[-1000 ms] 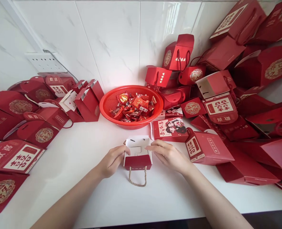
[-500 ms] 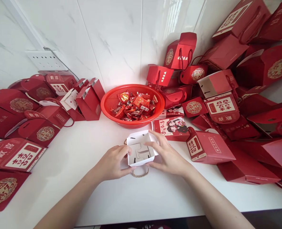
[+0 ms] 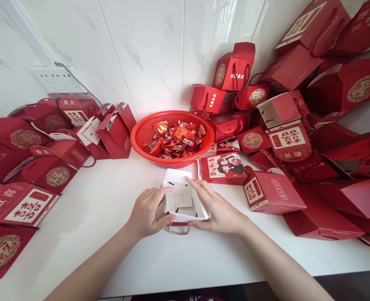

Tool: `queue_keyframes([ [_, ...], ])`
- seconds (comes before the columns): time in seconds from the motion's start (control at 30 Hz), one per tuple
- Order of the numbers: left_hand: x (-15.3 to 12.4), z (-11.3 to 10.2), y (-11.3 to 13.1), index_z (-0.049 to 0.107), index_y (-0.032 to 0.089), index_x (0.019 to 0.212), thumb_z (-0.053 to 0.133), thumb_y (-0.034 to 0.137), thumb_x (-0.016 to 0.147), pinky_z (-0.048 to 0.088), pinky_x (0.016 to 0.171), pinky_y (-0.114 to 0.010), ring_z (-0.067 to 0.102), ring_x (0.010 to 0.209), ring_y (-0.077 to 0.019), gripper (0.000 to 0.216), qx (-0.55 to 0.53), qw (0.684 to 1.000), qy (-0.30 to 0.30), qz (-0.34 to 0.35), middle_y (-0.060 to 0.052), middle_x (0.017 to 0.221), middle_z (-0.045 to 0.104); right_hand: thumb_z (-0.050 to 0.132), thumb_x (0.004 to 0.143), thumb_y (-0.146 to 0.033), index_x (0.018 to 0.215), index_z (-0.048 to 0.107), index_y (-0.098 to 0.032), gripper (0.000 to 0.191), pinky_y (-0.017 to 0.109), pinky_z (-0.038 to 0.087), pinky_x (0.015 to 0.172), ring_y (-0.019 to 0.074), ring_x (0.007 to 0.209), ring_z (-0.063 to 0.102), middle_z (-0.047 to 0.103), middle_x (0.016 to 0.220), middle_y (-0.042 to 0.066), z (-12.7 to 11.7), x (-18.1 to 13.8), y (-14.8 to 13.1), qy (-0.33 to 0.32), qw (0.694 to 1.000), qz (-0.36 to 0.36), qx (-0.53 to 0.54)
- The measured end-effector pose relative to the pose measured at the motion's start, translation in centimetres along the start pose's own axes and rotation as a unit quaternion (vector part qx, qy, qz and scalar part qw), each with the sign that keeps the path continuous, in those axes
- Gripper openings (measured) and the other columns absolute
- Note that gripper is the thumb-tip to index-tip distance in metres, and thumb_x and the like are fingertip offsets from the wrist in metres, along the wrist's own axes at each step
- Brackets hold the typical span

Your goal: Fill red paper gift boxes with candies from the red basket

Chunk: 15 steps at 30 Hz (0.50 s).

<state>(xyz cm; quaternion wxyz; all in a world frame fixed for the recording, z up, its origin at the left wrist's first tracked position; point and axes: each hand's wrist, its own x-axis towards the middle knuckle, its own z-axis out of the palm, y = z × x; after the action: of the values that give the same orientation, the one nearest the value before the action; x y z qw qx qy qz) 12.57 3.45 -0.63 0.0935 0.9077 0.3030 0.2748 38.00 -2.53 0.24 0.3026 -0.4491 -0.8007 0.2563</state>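
Note:
Between my hands stands a small paper gift box [image 3: 181, 196], its top open and its white inside facing up. Flaps overlap on its floor, and dark cord ends show on the inner walls. A twisted beige rope handle hangs at the near side, above a strip of red outer paper. My left hand [image 3: 149, 211] grips the left wall, with the thumb at the near corner. My right hand [image 3: 214, 207] holds the right wall, its fingers along the far right edge and its thumb low at the near side.
Behind the box sits a red plastic basket [image 3: 138, 146] of wrapped sweets [image 3: 175, 140]. A red box with a printed couple [image 3: 224, 168] lies to its right. Red gift boxes crowd the left side [image 3: 31, 202] and pile up on the right [image 3: 274, 192]. A tiled wall [image 3: 153, 54] closes the back.
The box has turned and tilted slightly between my hands, and its floor flaps now lie differently, flatter than before. My left thumb and fingers have shifted along the left wall.

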Motion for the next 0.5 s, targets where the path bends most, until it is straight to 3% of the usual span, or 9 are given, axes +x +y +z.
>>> queue_keyframes([
  [0.13,-0.1,-0.2,0.3,0.05,0.018,0.129,0.05,0.05,0.089,0.044,0.068,-0.035,0.054,0.071,-0.0212,0.051,-0.001,1.0,0.003,-0.031,-0.005,0.081,0.06,0.082,0.072,-0.047,0.158,0.002,-0.03,0.119,0.049,0.042,0.109,0.0337,0.136,0.041,0.034,0.148,0.015,-0.1,0.0,0.0,-0.001,1.0,0.015,0.017],
  [0.27,0.1,-0.7,0.3,0.048,0.019,0.133,0.054,0.041,0.086,0.047,0.073,-0.037,0.056,0.084,-0.0243,0.053,0.011,0.999,0.044,0.019,-0.01,0.097,0.059,0.081,0.066,-0.062,0.159,0.005,-0.027,0.125,0.051,0.042,0.109,0.0355,0.135,0.042,0.037,0.145,0.016,0.2,0.0,0.1,0.0,0.999,0.034,0.025],
  [0.33,0.1,-0.8,0.1,0.046,0.02,0.138,0.055,0.044,0.086,0.047,0.087,-0.045,0.055,0.103,-0.0304,0.058,0.009,0.997,0.047,0.054,-0.014,0.115,0.054,0.08,0.065,-0.066,0.158,0.007,-0.026,0.124,0.052,0.041,0.11,0.0358,0.137,0.04,0.034,0.148,0.017,0.4,-0.1,0.0,-0.002,0.999,0.047,0.019],
  [0.43,0.1,-0.6,-0.4,0.034,0.022,0.149,0.054,0.064,0.085,0.03,0.111,-0.06,0.03,0.139,-0.0425,0.079,-0.048,0.997,-0.015,0.06,-0.02,0.152,0.028,0.077,0.064,-0.07,0.156,0.017,-0.024,0.119,0.055,0.034,0.114,0.0382,0.146,0.024,0.019,0.158,0.019,0.4,0.0,-0.2,0.003,0.999,0.048,-0.012],
  [0.5,0.1,-0.2,-0.7,0.022,0.022,0.154,0.054,0.074,0.08,0.02,0.116,-0.064,0.011,0.148,-0.0448,0.096,-0.125,0.99,-0.06,0.038,-0.02,0.161,0.008,0.077,0.064,-0.071,0.152,0.025,-0.022,0.114,0.058,0.026,0.117,0.0393,0.149,0.013,0.012,0.161,0.019,0.3,0.2,-0.2,0.008,0.999,0.031,-0.031],
])
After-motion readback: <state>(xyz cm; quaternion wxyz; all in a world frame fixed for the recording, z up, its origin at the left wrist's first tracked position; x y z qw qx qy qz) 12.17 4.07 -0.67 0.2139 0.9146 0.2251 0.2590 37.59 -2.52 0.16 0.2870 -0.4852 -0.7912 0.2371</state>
